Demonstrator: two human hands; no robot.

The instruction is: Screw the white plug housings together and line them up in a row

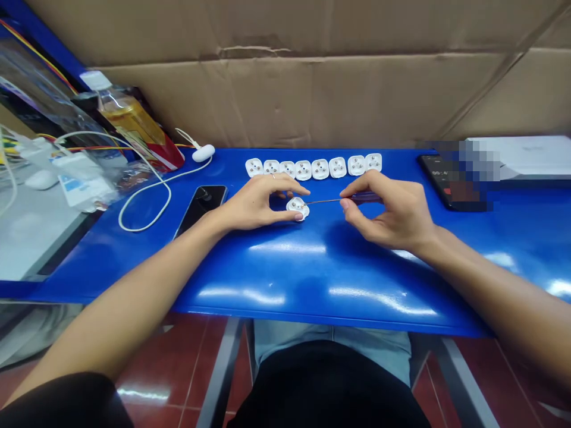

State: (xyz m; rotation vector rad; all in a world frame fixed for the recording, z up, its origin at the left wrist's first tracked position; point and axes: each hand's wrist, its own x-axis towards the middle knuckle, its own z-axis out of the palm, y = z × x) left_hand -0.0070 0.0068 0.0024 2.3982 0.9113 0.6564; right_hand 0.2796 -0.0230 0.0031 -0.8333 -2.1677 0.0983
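Note:
On the blue tabletop, a small white plastic piece with a rounded-square outline and metal contacts inside looks like part of a plug or socket. My left hand is closed on it, thumb at the near edge and the other fingers at the far side. From the right, the thin shaft of a screwdriver reaches the white piece, its tip at the metal contacts. My right hand grips the screwdriver by its dark, partly hidden handle. Behind both hands stands a row of several similar white pieces.
Left of my left hand lies a dark phone. Farther left are a white cable and a drink bottle. On the right, a second phone lies by a white box. A cardboard wall closes the back.

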